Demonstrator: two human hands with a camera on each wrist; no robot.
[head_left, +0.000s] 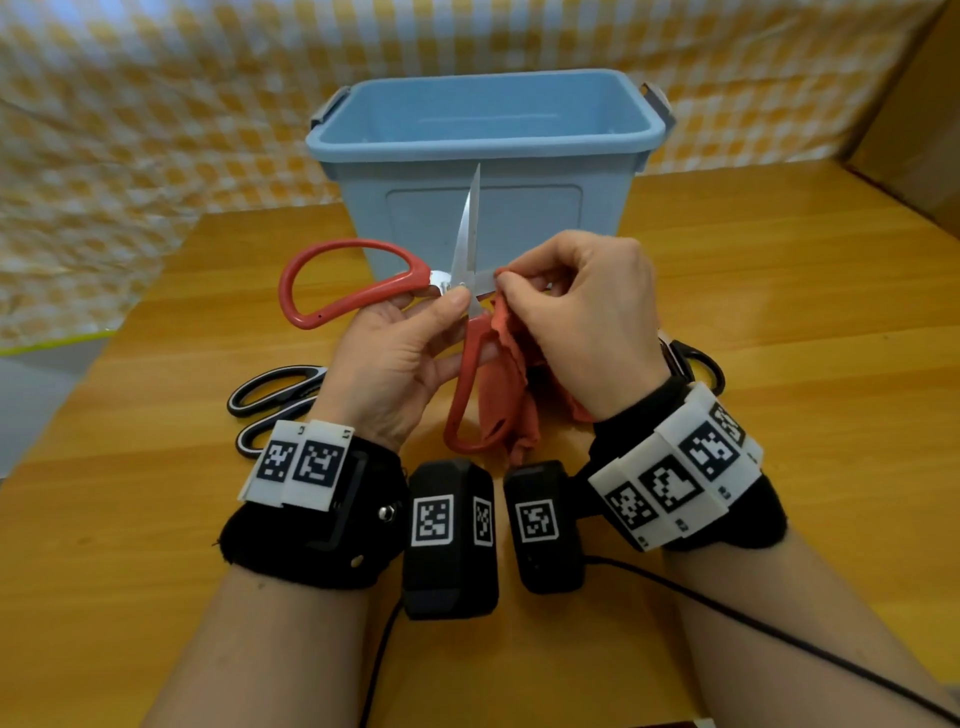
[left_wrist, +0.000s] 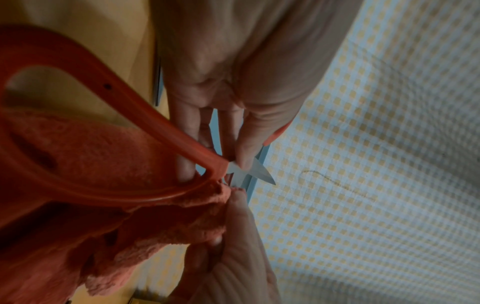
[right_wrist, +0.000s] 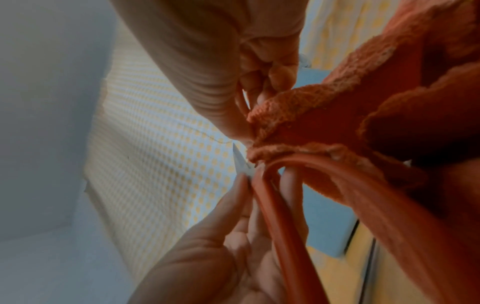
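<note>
The open red scissors (head_left: 466, 236) are pinched at the pivot by the left hand (head_left: 395, 353). The cloth (head_left: 504, 395) is pinched over one blade by the right hand (head_left: 582, 312). The wipe is best drawn tipward, with fingertips kept off the edge.

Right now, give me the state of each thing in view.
Red scissors, blades spread open, held up.
Cloth, bunched, pressed on one blade.
Blue bin, upright, lid off.
Black scissors, flat on table.
Left hand, grips the red pair at its pivot.
Right hand, pinches cloth.
</note>
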